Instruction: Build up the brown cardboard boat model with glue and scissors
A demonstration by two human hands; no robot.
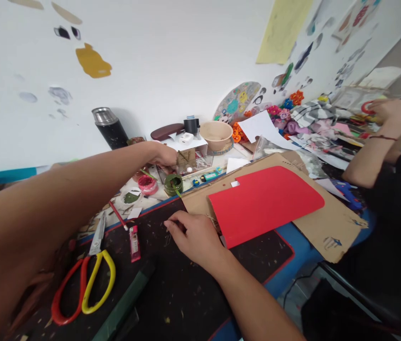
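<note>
My left hand [165,155] reaches across to the back of the table, over a clear box [200,163] with small bits in it. Its fingertips are hidden among the clutter there. My right hand [196,237] rests low over the black mat [182,289], fingers curled in and thumb near the index finger, with nothing visible between them. Just right of it lies a red sheet [268,203] on brown cardboard [328,227]. Open jars of green paint [174,184] and pink paint [147,185] stand below my left hand.
Scissors [90,274] with red and yellow handles, a pink packet [134,244], a red pencil [118,215] and a dark green tool [125,300] lie at left. Behind stand a black flask [110,128] and a beige bowl [215,135]. A co-worker's arm [378,147] is at right.
</note>
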